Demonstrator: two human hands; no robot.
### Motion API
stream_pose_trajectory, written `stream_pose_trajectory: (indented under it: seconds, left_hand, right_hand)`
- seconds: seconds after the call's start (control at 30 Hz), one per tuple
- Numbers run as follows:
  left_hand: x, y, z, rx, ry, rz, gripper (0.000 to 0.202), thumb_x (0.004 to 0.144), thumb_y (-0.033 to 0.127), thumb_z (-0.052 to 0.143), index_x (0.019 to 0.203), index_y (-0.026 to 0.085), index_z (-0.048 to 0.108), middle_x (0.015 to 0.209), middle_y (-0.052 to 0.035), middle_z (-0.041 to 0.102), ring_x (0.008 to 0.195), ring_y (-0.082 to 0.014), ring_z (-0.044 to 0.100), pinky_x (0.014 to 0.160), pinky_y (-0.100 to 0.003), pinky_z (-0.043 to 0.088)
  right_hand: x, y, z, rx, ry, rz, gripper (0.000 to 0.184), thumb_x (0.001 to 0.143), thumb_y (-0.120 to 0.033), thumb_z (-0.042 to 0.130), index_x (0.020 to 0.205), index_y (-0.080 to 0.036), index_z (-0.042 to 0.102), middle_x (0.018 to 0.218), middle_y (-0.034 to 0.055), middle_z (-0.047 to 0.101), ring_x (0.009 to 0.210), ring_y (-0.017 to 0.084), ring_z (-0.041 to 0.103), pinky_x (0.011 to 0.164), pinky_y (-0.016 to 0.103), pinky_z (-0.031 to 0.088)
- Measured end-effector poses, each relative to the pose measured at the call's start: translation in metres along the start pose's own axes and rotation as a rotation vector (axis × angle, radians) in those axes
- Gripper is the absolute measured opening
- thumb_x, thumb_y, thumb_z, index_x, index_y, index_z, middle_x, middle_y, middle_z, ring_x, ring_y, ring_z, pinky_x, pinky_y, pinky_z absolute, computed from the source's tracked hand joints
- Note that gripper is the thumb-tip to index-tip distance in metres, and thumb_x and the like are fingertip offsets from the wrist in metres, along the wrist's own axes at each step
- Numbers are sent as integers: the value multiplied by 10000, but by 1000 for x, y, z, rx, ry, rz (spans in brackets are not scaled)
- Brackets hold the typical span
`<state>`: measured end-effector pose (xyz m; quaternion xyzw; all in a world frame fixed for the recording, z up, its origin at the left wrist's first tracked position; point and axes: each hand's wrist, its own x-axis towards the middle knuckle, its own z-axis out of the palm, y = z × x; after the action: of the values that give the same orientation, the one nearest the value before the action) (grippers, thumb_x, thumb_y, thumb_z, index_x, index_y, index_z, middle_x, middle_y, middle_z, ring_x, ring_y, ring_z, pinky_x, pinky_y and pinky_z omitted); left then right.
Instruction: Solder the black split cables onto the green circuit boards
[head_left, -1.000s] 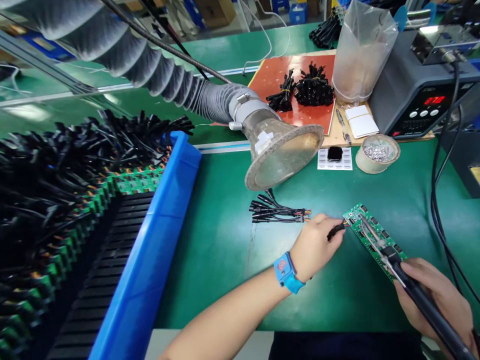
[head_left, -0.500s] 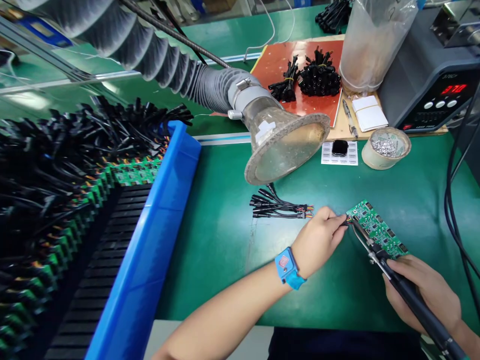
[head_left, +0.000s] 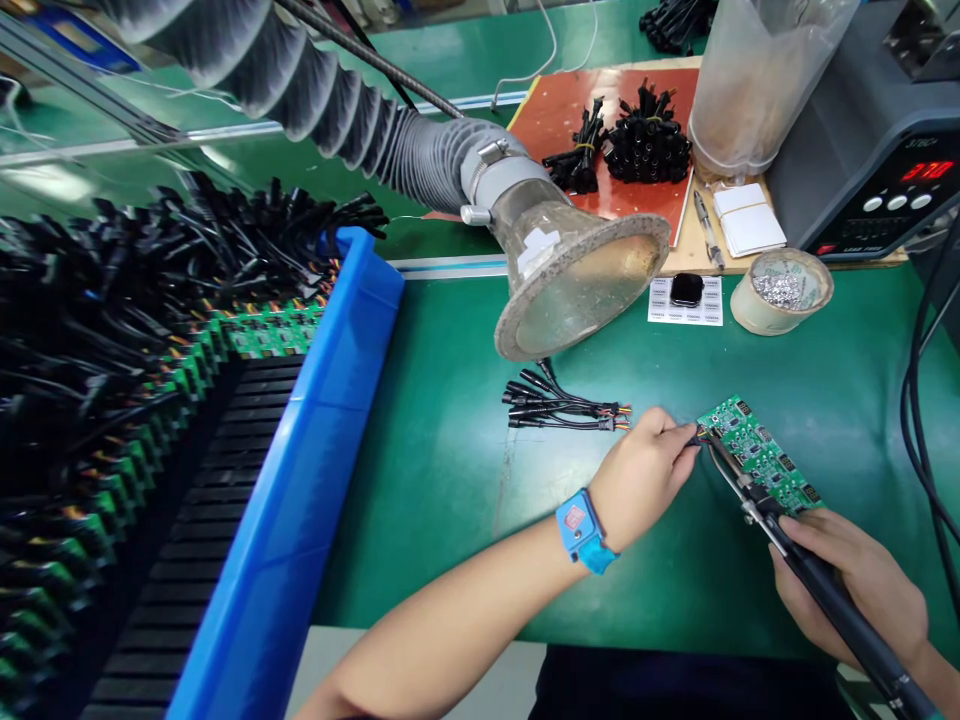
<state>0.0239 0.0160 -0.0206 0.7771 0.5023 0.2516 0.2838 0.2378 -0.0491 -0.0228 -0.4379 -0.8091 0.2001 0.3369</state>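
My left hand (head_left: 651,466), with a blue strap on its wrist, pinches a black cable (head_left: 695,437) whose thin coloured wires meet the corner of a green circuit board (head_left: 761,452). In my right hand (head_left: 851,575) is a black soldering iron (head_left: 814,580) with a metal feed tube along its front. The iron's tip is at the wire ends by the board's upper left corner; exact contact is too small to tell. To the left of my left hand, several loose black cables (head_left: 562,402) lie on the green mat with their bare-wire ends toward it.
A blue bin (head_left: 300,450) of boards with cables stands at left. Above the mat hangs a fume-extractor hood (head_left: 585,285). A tape-roll cup (head_left: 780,290), a watch (head_left: 686,290), bundled cables (head_left: 649,140) and a soldering station (head_left: 877,190) are at the back right.
The view has shifted slightly, moving most things a little within it. Both hands, the cable, board and iron keep nearly the same arrangement.
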Motion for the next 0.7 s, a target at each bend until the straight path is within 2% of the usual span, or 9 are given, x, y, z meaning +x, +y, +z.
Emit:
stream_pose_trajectory:
  seconds: [0.17,0.33,0.47,0.7]
  left_hand:
    - [0,0,0,-3,-10,-3,246,864,186,528,1088,117,599,857,-51,530,747,-154,554,691,-301,526]
    - [-1,0,0,-9,-8,-11,239,868,202,526,1086,138,599,865,-49,536,746,-150,557,691,-300,531]
    - [-1,1,0,-8,-5,-13,239,860,187,536,1080,124,603,860,-52,532,745,-154,561,687,-302,531]
    - [-2,0,0,-4,-2,-3,221,865,191,529,1058,127,613,844,-45,517,743,-155,558,682,-299,525]
  right_hand:
    - [2,0,-6,38,5,-40,293,794,-79,546,1070,-167,507,746,17,609,643,142,595,590,287,520]
    - [2,2,-8,82,26,-21,432,789,-57,560,1187,-190,457,775,13,617,708,158,608,616,305,526]
    - [2,2,-5,64,29,-30,373,786,-80,573,1137,-185,498,816,32,624,736,170,610,637,320,529]
    - [2,1,0,37,14,4,354,783,-83,576,1114,-191,509,779,13,615,696,155,602,654,319,525]
